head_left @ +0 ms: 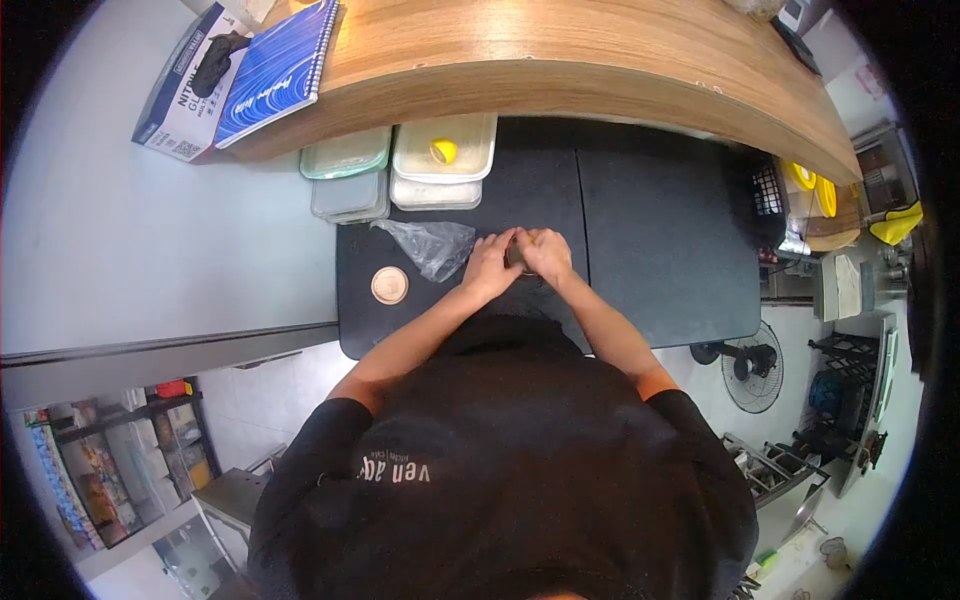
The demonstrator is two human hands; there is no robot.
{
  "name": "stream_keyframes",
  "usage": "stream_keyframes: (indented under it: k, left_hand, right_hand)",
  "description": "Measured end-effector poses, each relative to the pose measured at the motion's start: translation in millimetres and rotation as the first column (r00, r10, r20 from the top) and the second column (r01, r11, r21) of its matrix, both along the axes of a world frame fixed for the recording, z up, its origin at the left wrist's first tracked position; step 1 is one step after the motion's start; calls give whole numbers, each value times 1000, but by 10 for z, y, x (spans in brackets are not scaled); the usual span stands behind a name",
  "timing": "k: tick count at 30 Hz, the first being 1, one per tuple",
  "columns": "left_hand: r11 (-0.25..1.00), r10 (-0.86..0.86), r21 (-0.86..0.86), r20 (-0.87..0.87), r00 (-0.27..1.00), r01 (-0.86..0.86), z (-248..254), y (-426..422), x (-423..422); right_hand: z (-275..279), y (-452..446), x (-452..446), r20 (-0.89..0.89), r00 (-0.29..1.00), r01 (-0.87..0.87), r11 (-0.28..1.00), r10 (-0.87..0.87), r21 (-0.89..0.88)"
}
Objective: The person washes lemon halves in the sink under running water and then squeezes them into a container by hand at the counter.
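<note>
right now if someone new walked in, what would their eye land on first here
Probably the bright yellow lemon piece on top of a pale container, beyond the hands. The blue spiral notebook at the upper left, by the glove box, also stands out. Then the left hand and right hand, together at a small, mostly hidden object over the black table.

hands: left grip (488, 264) and right grip (547, 256) around partly hidden dark object (515, 252)
left side: crumpled clear plastic bag (437, 248)
</note>
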State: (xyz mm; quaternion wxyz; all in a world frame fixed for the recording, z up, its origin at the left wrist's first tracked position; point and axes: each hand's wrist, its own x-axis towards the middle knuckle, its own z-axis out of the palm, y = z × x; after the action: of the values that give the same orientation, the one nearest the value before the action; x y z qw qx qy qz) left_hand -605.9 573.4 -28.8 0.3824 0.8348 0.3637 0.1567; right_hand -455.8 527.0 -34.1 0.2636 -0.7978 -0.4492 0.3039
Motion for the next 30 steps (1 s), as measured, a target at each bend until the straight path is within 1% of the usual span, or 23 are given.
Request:
stream_keyframes:
  k: [1,2,3,4,5,6,7,9,10,12,13,15,16,18,20,21,24,25,26,27,28,30]
  left_hand:
    - [994,-31,107,1,1000,30,68,-30,7]
    - [975,-61,213,-2,998,60,88,-47,13]
    - [975,-63,213,-2,998,62,108,-55,25]
    - [975,-74,211,18,997,69,128,-57,41]
    - [975,-85,208,39,996,75,132,-54,50]
    - [975,-86,207,39,996,77,133,-44,58]
    - [973,-91,219,48,995,79,131,-27,71]
    - [970,-102,229,59,993,86,104,-18,108]
    - [969,-118,222,50,992,104,82,-16,120]
    - [968,-135,217,41,990,123,80,-23,138]
    - [965,-140,230,38,989,128,79,-38,149]
    - [961,-147,242,34,989,135,72,-45,168]
    - [967,-123,232,60,991,106,68,-37,174]
    - [972,-98,220,83,992,78,34,-26,170]
    - [955,-133,279,110,985,98,38,-21,171]
    - [955,-133,278,110,985,98,56,-19,174]
    - [945,-147,305,66,987,121,58,-4,158]
    - [928,-168,346,64,984,137,44,16,157]
    - [910,-190,385,61,980,152,60,22,154]
    - [911,-189,384,61,980,152,75,19,149]
    - [911,-197,381,69,978,157,90,12,143]
    - [912,-205,377,79,976,161,92,9,141]
  right_hand:
    - [-53,31,31,1,1000,2,1000,-2,1]
    - [-103,60,66,-134,987,80,996,-85,-47]
    - [-155,70,90,-262,950,149,983,-172,-105]
    - [-207,67,106,-263,949,150,983,-173,-104]
    - [-203,65,112,-487,845,176,975,-222,-139]
    - [-204,51,117,-679,685,192,965,-264,-181]
    - [-200,16,150,-678,685,194,964,-267,-184]
    - [75,-72,192,-766,607,75,975,-210,-208]
    - [100,-96,194,-766,606,80,975,-214,-209]
    - [126,-112,182,-717,665,86,975,-209,-205]
    - [125,-112,164,-717,664,88,975,-211,-205]
    - [100,-114,129,-707,684,131,984,-178,-121]
    - [69,-118,131,-708,683,132,984,-180,-123]
    - [24,-115,128,-733,673,121,992,-101,-26]
    - [17,-114,126,-747,657,107,993,-100,-39]
    - [28,-113,126,-759,643,92,994,-98,-50]
    - [53,-104,117,-749,652,84,993,-120,-86]
    - [-9,-96,112,-748,653,83,993,-120,-87]
    - [-66,-86,88,-763,639,102,994,-99,-43]
    - [-119,-83,78,-776,626,123,992,-77,0]
    - [-167,-90,92,-776,626,123,992,-78,0]
    - [-119,-102,99,-769,627,112,991,-123,-67]
